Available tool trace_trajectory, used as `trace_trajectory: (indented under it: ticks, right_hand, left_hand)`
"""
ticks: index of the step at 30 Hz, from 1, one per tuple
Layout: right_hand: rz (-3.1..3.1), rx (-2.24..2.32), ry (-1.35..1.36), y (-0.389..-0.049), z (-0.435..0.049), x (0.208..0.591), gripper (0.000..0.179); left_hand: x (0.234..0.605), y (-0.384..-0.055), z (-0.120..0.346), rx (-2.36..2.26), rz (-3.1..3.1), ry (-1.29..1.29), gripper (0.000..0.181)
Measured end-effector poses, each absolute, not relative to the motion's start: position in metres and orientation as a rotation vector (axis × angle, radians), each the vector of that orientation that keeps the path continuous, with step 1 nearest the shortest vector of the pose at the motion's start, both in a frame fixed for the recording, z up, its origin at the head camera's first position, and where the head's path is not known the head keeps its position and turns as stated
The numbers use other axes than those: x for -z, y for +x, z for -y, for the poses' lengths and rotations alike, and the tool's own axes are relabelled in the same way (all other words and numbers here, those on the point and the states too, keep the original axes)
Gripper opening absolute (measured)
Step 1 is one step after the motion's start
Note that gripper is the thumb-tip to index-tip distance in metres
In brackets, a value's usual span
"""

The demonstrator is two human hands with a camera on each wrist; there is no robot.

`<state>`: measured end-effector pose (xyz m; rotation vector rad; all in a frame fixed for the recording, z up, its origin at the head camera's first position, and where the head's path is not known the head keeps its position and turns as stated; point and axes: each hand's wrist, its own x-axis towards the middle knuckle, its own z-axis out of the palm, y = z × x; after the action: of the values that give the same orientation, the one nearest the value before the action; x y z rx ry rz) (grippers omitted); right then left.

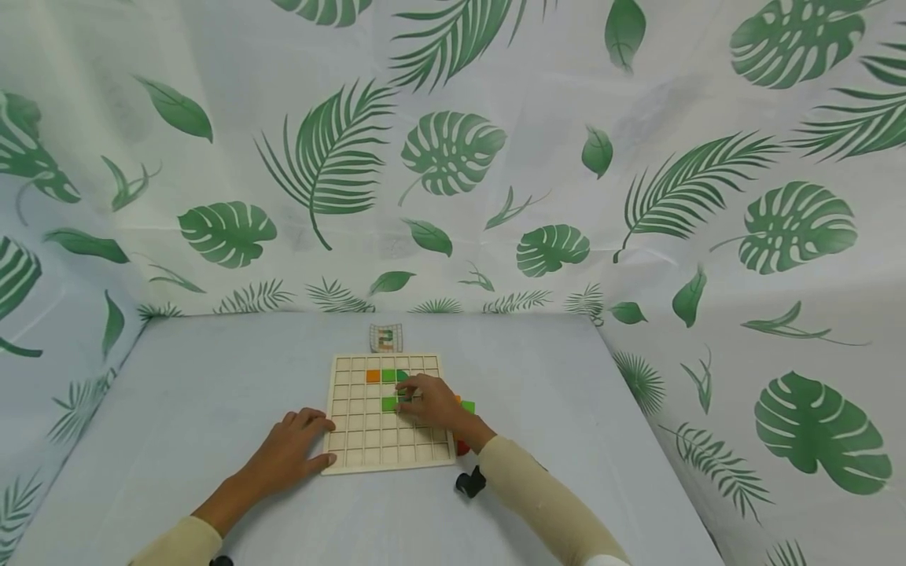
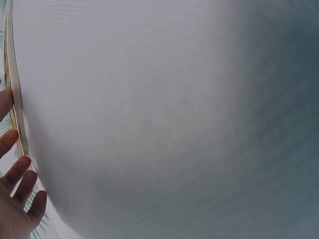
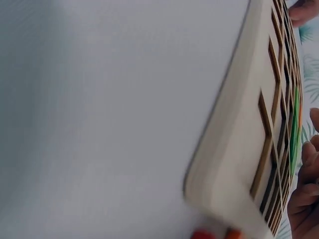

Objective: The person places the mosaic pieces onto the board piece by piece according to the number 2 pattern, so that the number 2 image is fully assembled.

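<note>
A square wooden grid board (image 1: 357,444) lies on the table. My left hand (image 1: 286,448) rests at its left edge, thumb and fingers spread along the rim; in the left wrist view the fingers (image 2: 16,172) are loosely extended beside the edge. Over the board's right half, my right hand (image 1: 433,402) pinches a small dark green piece (image 1: 405,398) between thumb and fingers, largely hidden by them. Set in the grid are an orange square (image 1: 373,376), a light green square (image 1: 388,376), a dark green rounded piece (image 1: 402,375) and another light green square (image 1: 389,404).
A small printed pattern card (image 1: 385,339) lies behind the board. Along the board's right side are loose pieces, a green one (image 1: 468,406) and a red one (image 1: 463,448), partly behind the right arm. A black object (image 1: 470,482) sits near the right sleeve. Leaf-printed sheeting surrounds the table.
</note>
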<state>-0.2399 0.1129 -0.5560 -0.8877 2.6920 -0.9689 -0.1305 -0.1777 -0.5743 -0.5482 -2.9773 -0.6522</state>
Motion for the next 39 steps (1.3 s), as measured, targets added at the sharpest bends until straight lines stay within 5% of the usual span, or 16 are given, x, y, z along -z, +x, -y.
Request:
trace_trajectory:
  ticks: [20,39]
  right_hand:
    - [-2.849,1.095,-0.368,-0.244,-0.205,0.559,0.018]
    - [-2.606,0.938,-0.644,-0.207,-0.237,0.559,0.028]
  left_hand:
    - [0.572,-0.131,0.177,0.651,3.0,-0.533,0.045]
    - [0.573,-0.131,0.176,0.635,2.994,-0.526,0.046]
